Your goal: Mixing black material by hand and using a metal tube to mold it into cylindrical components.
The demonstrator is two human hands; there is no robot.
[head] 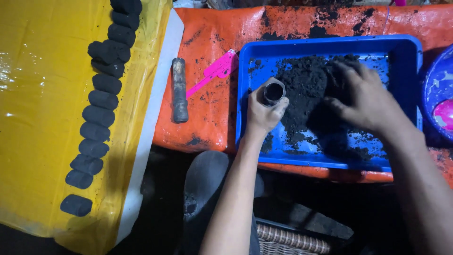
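My left hand [262,113] grips a short metal tube [273,92] held upright at the left side of a blue plastic tray [325,43]. A heap of black powder [306,89] fills the middle of the tray. My right hand [363,97] lies palm down on the powder, fingers spread and blackened. On the orange tarp [207,38] to the left of the tray lies a dirty metal rod [179,89] beside a pink plastic piece [219,68].
A yellow sheet [42,94] at the left carries a line of several black pressed cylinders [101,99]. A purple bowl [439,89] stands at the right edge. Below are my dark-clad knee [205,189] and a woven basket [292,238].
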